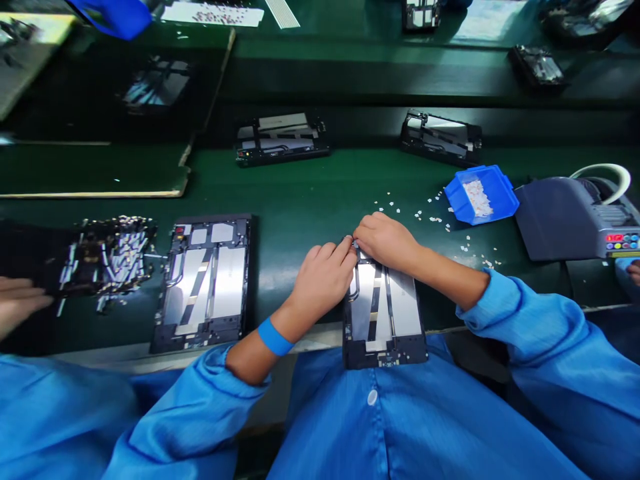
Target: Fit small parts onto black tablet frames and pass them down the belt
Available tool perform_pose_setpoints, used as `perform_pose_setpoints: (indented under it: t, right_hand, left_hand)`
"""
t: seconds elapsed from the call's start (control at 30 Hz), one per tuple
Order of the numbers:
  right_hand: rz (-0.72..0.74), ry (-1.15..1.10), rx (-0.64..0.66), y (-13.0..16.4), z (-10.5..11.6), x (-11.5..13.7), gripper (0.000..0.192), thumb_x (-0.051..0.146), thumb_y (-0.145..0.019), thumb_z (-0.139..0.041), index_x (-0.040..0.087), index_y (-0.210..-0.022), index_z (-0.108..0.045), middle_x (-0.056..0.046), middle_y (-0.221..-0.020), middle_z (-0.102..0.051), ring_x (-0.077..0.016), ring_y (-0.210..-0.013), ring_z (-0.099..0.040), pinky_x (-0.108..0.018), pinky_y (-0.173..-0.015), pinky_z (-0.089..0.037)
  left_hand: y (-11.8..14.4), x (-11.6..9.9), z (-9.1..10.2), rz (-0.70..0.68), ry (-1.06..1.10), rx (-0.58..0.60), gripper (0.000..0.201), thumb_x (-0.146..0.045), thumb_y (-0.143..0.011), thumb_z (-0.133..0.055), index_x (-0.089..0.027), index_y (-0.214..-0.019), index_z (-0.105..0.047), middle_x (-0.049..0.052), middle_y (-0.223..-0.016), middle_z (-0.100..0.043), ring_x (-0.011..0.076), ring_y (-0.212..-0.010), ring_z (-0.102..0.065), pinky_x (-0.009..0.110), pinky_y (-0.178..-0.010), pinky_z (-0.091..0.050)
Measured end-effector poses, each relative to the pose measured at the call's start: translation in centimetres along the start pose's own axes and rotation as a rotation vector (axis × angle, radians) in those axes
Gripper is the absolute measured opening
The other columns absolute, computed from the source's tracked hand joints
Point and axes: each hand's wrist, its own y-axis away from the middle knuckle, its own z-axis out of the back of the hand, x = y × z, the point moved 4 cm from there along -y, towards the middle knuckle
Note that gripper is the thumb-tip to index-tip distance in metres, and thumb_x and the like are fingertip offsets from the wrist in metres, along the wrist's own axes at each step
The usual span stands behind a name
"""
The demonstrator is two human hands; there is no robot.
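In the head view, an opened tablet [406, 313] with silver battery panels and a dark frame lies in front of me, overhanging the bench's near edge. My left hand [325, 275] is closed at its upper left corner, gripping the edge. Fingertips of my right hand [387, 241] are pinched together at the same corner, touching the left fingers. Whatever small piece they may hold is hidden. Left of my arm, a second opened tablet [230, 280] rests flat on the green bench.
Small white pieces surround a blue bin [506, 193] beside a grey machine [555, 220]. More opened tablets [280, 143] [440, 140] stand further back. A pile of shiny strips [125, 253] lies left, near a co-worker's hand [20, 300]. Another person's hand [634, 272] shows at right.
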Motion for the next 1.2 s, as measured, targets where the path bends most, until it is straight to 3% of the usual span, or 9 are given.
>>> perform_pose_setpoints:
  t: [0.17, 0.3, 0.47, 0.57, 0.67, 0.8, 0.97, 1.2]
  right_hand:
    - [0.101, 0.073, -0.029, -0.3, 0.4, 0.6, 0.030, 0.016, -0.105, -0.045, 0.015, -0.091, -0.071, -0.009, -0.088, -0.063, -0.0232, -0.083, -0.043, -0.036, -0.069, -0.030]
    - [0.095, 0.026, -0.014, -0.2, 0.6, 0.9, 0.033, 0.018, -0.106, -0.042, 0.016, -0.091, -0.072, -0.009, -0.089, -0.064, -0.0229, -0.083, -0.045, -0.037, -0.070, -0.030]
    - [-0.196, -0.197, 0.051, -0.7, 0.3, -0.8, 0.021, 0.017, -0.097, -0.053, 0.015, -0.087, -0.071, -0.008, -0.084, -0.064, -0.0204, -0.082, -0.053, -0.032, -0.076, -0.038]
    - [-0.284, -0.285, -0.008, -0.4, 0.3, -2.0, 0.022, 0.014, -0.095, -0.051, 0.013, -0.094, -0.072, -0.009, -0.089, -0.066, -0.0212, -0.088, -0.058, -0.031, -0.080, -0.042]
    - [-0.174, -0.286, -0.088, 0.9, 0.5, -2.1, 0.027, 0.015, -0.099, -0.047, 0.014, -0.106, -0.074, -0.011, -0.101, -0.068, -0.0230, -0.097, -0.059, -0.033, -0.089, -0.045]
    - [0.017, -0.212, -0.071, 3.1, -0.1, -1.3, 0.035, 0.022, -0.107, -0.042, 0.019, -0.119, -0.074, -0.011, -0.107, -0.070, -0.0230, -0.095, -0.056, -0.036, -0.088, -0.045]
    - [0.082, -0.130, -0.033, 3.4, -0.7, -0.9, 0.039, 0.024, -0.109, -0.040, 0.021, -0.135, -0.068, -0.011, -0.111, -0.069, -0.0234, -0.095, -0.053, -0.036, -0.085, -0.044]
    - [0.109, -0.092, -0.029, 3.0, -0.9, -1.2, 0.037, 0.023, -0.109, -0.041, 0.020, -0.135, -0.067, -0.011, -0.111, -0.067, -0.0238, -0.095, -0.051, -0.036, -0.084, -0.044]
  left_hand:
    - [0.0, 0.0, 0.2, -0.002, -0.019, 0.000, 0.033, -0.021, -0.100, -0.049, -0.013, -0.128, -0.065, 0.015, -0.136, -0.068, 0.0307, -0.097, -0.060, 0.045, -0.077, -0.042]
    - [0.0, -0.1, 0.2, -0.002, -0.018, 0.006, 0.031, -0.020, -0.100, -0.048, -0.014, -0.124, -0.066, 0.015, -0.134, -0.068, 0.0304, -0.095, -0.059, 0.045, -0.077, -0.042]
    - [0.1, -0.1, 0.1, -0.019, -0.023, -0.003, 0.035, -0.021, -0.102, -0.044, -0.013, -0.129, -0.065, 0.015, -0.146, -0.062, 0.0310, -0.101, -0.059, 0.046, -0.081, -0.043]
    - [0.1, -0.1, 0.0, -0.023, -0.021, 0.003, 0.037, -0.021, -0.103, -0.042, -0.012, -0.130, -0.065, 0.015, -0.149, -0.060, 0.0312, -0.102, -0.060, 0.046, -0.081, -0.044]
    - [0.1, 0.0, -0.1, -0.011, 0.017, 0.005, 0.039, -0.020, -0.102, -0.042, -0.013, -0.132, -0.065, 0.016, -0.150, -0.059, 0.0314, -0.102, -0.061, 0.047, -0.081, -0.045]
    - [0.1, -0.1, -0.1, 0.007, 0.043, -0.003, 0.040, -0.019, -0.102, -0.042, -0.013, -0.134, -0.065, 0.016, -0.150, -0.060, 0.0309, -0.102, -0.063, 0.047, -0.082, -0.046]
    - [0.0, -0.2, 0.0, 0.003, -0.001, 0.003, 0.039, -0.019, -0.101, -0.044, -0.010, -0.133, -0.065, 0.016, -0.148, -0.062, 0.0307, -0.100, -0.063, 0.047, -0.081, -0.047]
    - [0.0, -0.4, -0.1, 0.014, -0.011, -0.004, 0.039, -0.018, -0.102, -0.043, -0.010, -0.132, -0.066, 0.017, -0.149, -0.061, 0.0303, -0.100, -0.065, 0.046, -0.081, -0.048]
